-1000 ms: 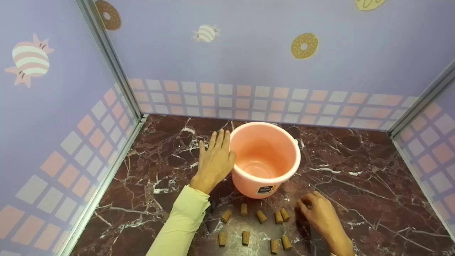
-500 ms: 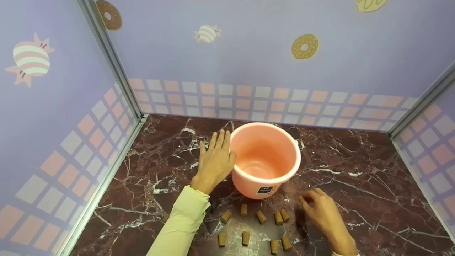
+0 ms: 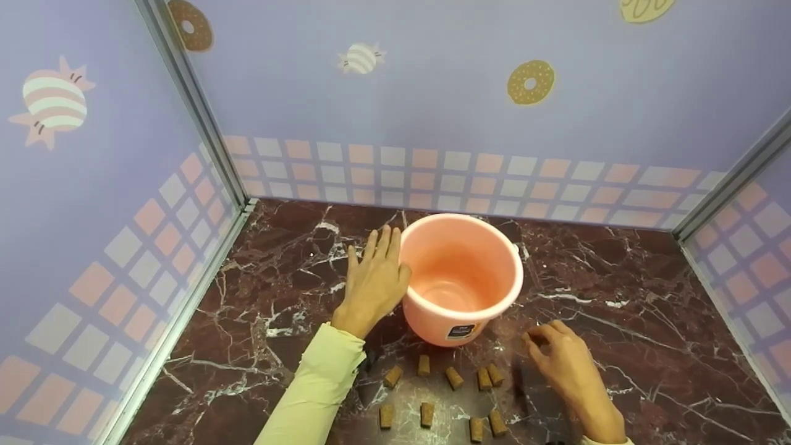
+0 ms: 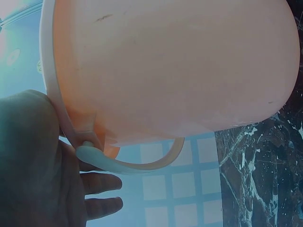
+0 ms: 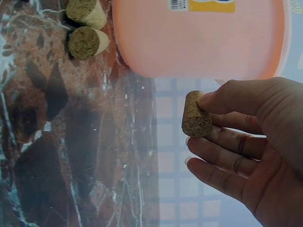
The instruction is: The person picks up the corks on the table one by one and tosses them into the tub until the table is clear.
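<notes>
A pink bucket with a pale rim stands upright on the marbled surface. My left hand rests at the bucket's left rim, its fingers straight and its thumb at the edge. In the left wrist view the bucket's handle hangs by the rim, close to the fingers. To the right of the bucket, my right hand is raised over the surface. It pinches a tapered cork between thumb and fingers, plainly seen in the right wrist view; the head view mostly hides this cork.
Several corks lie in two loose rows in front of the bucket, among them a cork in the back row and a cork in the front row. Purple patterned panels wall the surface at the back and both sides.
My right hand has shifted slightly right and up, away from the corks on the surface. The left hand and the bucket have stayed in place.
</notes>
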`<action>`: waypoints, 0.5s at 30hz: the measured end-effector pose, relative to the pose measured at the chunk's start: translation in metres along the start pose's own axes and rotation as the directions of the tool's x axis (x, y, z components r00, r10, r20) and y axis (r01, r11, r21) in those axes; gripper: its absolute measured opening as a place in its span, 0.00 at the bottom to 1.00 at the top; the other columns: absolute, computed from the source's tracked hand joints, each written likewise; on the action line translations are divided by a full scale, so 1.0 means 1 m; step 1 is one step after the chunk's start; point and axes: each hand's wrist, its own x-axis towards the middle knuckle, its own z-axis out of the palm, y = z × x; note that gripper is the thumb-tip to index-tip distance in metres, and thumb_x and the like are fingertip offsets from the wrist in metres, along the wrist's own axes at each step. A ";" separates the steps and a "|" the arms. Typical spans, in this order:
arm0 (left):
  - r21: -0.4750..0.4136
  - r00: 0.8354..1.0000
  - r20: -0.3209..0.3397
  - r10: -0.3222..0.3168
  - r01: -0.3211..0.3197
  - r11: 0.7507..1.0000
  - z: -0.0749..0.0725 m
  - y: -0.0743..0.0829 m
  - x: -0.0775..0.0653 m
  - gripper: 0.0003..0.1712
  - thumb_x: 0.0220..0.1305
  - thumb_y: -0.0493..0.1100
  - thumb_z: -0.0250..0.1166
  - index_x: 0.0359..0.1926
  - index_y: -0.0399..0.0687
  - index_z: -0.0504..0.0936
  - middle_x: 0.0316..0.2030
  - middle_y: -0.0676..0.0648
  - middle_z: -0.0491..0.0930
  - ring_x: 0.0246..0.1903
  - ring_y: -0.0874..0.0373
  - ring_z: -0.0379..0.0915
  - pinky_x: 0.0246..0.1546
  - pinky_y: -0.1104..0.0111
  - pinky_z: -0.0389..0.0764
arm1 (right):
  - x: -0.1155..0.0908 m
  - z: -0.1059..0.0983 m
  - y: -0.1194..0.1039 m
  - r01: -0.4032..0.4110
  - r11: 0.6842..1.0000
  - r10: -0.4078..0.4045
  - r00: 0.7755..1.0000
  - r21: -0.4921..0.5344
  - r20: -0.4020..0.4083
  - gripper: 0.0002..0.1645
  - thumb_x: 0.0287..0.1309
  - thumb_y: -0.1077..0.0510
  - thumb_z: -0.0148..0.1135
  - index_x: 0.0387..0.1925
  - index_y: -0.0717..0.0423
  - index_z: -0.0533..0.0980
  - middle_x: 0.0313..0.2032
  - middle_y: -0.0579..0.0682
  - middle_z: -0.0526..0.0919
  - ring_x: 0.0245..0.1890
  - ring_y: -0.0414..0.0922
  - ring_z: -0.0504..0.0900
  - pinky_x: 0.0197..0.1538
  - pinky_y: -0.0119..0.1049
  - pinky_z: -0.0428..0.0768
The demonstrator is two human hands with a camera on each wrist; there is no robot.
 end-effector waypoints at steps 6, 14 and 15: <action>0.003 1.000 0.006 -0.005 0.005 1.000 0.000 0.000 0.000 0.39 0.82 0.54 0.42 0.85 0.42 0.50 0.83 0.42 0.47 0.82 0.43 0.41 0.79 0.37 0.38 | 0.005 -0.007 -0.004 0.032 0.999 -0.031 0.999 0.020 -0.025 0.11 0.50 0.73 0.79 0.33 0.60 0.86 0.32 0.46 0.82 0.30 0.46 0.86 0.33 0.42 0.88; -0.013 1.000 -0.002 -0.006 0.006 1.000 0.000 0.001 0.000 0.38 0.82 0.52 0.46 0.85 0.42 0.50 0.83 0.42 0.47 0.82 0.43 0.41 0.79 0.36 0.38 | 0.010 -0.015 -0.010 0.015 1.000 -0.015 1.000 0.015 -0.014 0.10 0.51 0.72 0.80 0.35 0.59 0.87 0.33 0.46 0.82 0.31 0.45 0.85 0.33 0.43 0.85; -0.014 1.000 -0.003 -0.006 0.006 1.000 0.000 0.001 0.000 0.38 0.82 0.52 0.46 0.85 0.42 0.50 0.83 0.42 0.47 0.82 0.43 0.41 0.79 0.36 0.38 | 0.010 -0.016 -0.011 0.021 1.000 -0.021 1.000 0.012 -0.023 0.10 0.51 0.71 0.80 0.34 0.59 0.87 0.33 0.46 0.82 0.31 0.45 0.85 0.33 0.43 0.85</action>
